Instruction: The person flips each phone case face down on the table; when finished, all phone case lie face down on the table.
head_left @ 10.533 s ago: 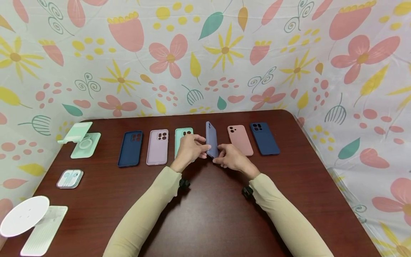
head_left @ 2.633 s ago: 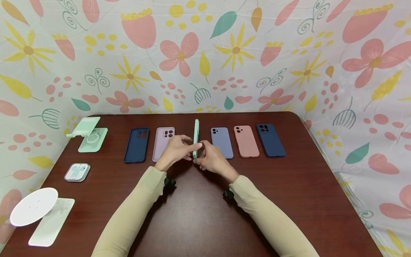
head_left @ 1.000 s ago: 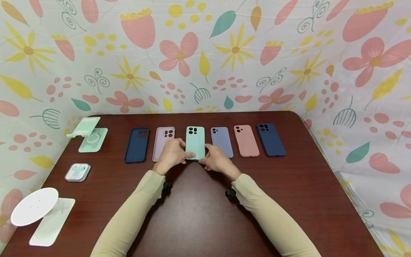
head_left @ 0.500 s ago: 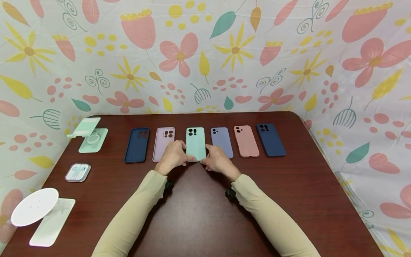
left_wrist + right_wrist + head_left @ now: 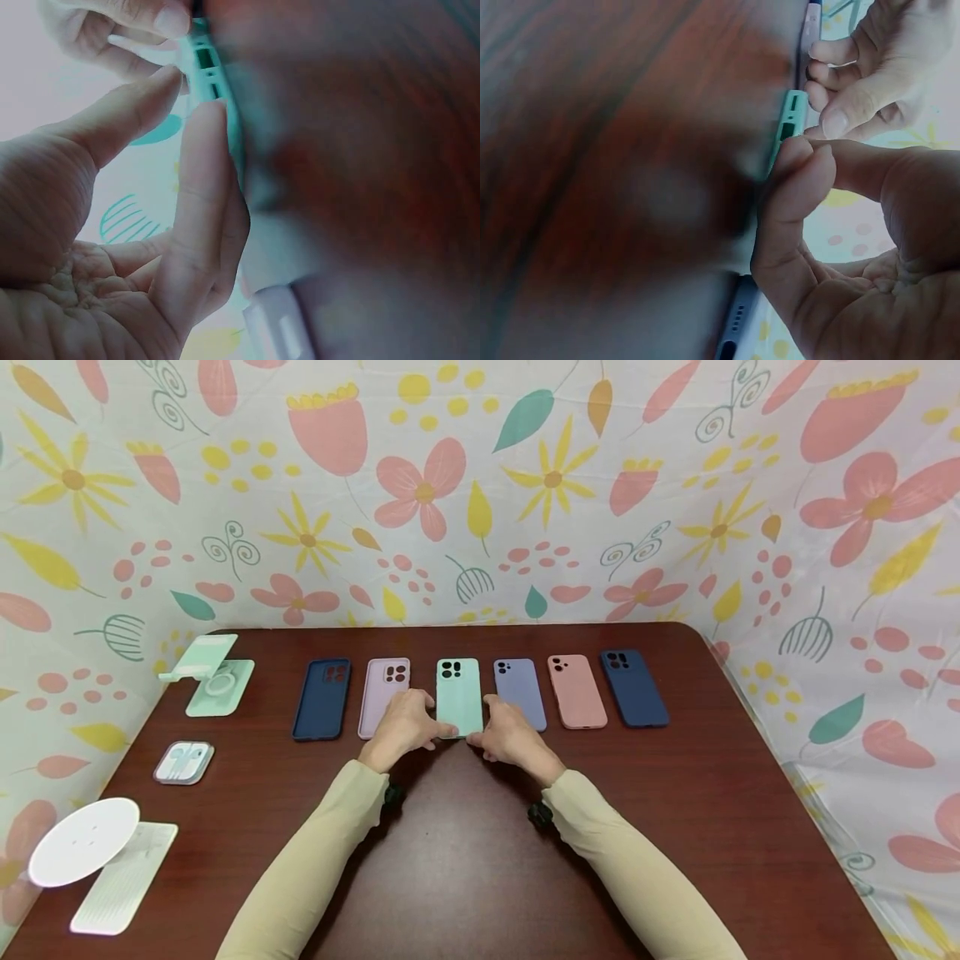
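A mint green phone case lies flat on the dark wood table, its outer back and camera cutouts facing up. My left hand holds its lower left corner, with the thumb over the top face. At the lower right corner my right hand pinches the edge between thumb and index finger. In the left wrist view the bottom edge of the mint case shows its port openings. A lilac phone case, hollow side up, is partly hidden by the left hand. Right of the mint case lies a lavender-blue phone case.
A navy case lies hollow side up at left. A pink case and another navy case lie back up at right. Down the left side stand a mint phone stand, boxed earphones and a white round-topped stand.
Earlier both hands held the lavender-blue case on edge; it now lies back up. The mint case stood on edge between the hands, then went down flat. The hands have barely moved since.
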`<state>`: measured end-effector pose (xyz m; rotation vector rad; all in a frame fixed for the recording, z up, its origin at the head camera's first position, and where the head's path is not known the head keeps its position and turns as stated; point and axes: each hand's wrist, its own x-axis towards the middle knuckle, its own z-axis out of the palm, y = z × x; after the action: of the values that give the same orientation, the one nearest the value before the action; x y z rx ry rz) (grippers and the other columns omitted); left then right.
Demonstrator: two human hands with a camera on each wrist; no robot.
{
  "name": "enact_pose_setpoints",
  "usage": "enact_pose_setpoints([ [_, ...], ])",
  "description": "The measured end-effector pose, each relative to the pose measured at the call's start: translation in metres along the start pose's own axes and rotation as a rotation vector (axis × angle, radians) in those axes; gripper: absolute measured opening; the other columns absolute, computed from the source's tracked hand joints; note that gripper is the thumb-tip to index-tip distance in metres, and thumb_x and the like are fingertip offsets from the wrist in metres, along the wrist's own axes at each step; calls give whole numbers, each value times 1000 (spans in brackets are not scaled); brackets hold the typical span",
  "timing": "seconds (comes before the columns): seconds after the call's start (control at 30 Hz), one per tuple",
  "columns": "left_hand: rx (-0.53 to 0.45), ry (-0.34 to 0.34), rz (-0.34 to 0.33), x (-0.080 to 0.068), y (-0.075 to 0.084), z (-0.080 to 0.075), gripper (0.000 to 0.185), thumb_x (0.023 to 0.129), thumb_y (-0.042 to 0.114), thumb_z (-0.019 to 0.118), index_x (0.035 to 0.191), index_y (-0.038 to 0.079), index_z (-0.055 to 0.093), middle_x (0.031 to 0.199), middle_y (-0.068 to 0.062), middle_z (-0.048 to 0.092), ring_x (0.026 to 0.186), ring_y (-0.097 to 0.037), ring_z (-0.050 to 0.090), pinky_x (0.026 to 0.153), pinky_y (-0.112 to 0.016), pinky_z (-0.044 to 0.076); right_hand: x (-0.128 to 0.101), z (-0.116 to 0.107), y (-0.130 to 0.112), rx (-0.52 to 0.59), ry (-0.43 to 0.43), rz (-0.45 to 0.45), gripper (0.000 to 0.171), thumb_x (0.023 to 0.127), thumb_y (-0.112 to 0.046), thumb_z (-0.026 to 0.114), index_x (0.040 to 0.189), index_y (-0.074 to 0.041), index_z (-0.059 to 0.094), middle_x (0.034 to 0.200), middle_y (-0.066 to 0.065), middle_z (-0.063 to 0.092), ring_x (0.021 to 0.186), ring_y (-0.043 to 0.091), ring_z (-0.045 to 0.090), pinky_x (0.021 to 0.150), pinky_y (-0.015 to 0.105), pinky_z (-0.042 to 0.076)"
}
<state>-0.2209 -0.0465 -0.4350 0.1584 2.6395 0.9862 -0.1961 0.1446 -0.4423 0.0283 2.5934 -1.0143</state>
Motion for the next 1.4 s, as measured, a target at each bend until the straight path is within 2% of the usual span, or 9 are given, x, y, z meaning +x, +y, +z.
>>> enact_pose_setpoints([
  [0.2, 11, 0, -28, -9, -5, -15, 67, 92, 31, 90, 147, 4, 61, 96, -9, 81, 67, -10, 78, 100, -45, 63, -6, 1, -7, 0, 47, -75, 89, 102, -29, 79, 169, 0, 28, 75, 3, 73, 62, 15, 70, 67, 27, 54],
  [0.47, 75, 32, 9, -18, -22, -41, 71, 92, 33, 88, 151, 4, 61, 102, -11, 80, 69, -13, 79, 95, -45, 62, -11, 21, -33, 25, 61, -181, 80, 102, -26, 79, 166, -1, 38, 76, 1, 74, 60, 11, 70, 73, 27, 55],
  [0.67, 159, 60, -5, -15, -32, -62, 69, 93, 37, 86, 150, 5, 63, 119, -17, 79, 101, -30, 77, 92, -47, 62, -7, 35, -51, 70, 26, -216, 79, 103, -25, 78, 166, -1, 36, 78, 3, 74, 59, 11, 69, 65, 24, 52],
  [0.93, 216, 70, -36, -10, -48, -82, 70, 96, 36, 84, 150, 0, 61, 139, -25, 69, 122, -42, 69, 102, -54, 59, 7, 47, -62, 118, 13, -224, 80, 101, -21, 79, 165, 4, 37, 86, 7, 76, 57, 11, 69, 58, 23, 53],
  [1.0, 221, 59, -48, -8, -53, -85, 70, 96, 37, 84, 150, -2, 60, 139, -27, 69, 116, -39, 73, 105, -56, 59, 10, 51, -64, 120, 2, -226, 82, 101, -21, 79, 166, 5, 34, 85, 7, 76, 56, 11, 69, 58, 22, 52],
  [1.07, 219, 36, -62, -5, -59, -87, 72, 97, 37, 84, 151, -3, 58, 129, -26, 74, 101, -32, 79, 106, -57, 59, 13, 55, -67, 117, -12, -214, 86, 101, -22, 79, 167, 5, 31, 78, 5, 76, 55, 11, 68, 58, 22, 51],
  [1.2, 228, -2, -77, 19, -86, -82, 78, 95, 42, 85, 152, -4, 56, 106, -19, 80, 70, -17, 80, 99, -54, 63, 32, 70, -65, 88, -35, -182, 94, 99, -25, 81, 168, 6, 25, 67, 4, 73, 55, 15, 70, 57, 26, 54],
  [1.3, 232, -9, -54, 36, -103, -77, 77, 92, 43, 87, 146, -4, 60, 99, -16, 81, 65, -17, 79, 88, -48, 65, 52, 82, -58, 60, -54, -156, 97, 98, -29, 82, 167, 6, 25, 64, 4, 74, 54, 16, 72, 56, 28, 57],
  [1.4, 216, -34, -40, 28, -97, -78, 71, 92, 38, 86, 142, -6, 62, 91, -15, 82, 64, -18, 79, 85, -45, 65, 66, 91, -53, 20, -68, -135, 95, 97, -34, 84, 165, 5, 30, 64, 2, 75, 54, 14, 74, 57, 26, 58],
])
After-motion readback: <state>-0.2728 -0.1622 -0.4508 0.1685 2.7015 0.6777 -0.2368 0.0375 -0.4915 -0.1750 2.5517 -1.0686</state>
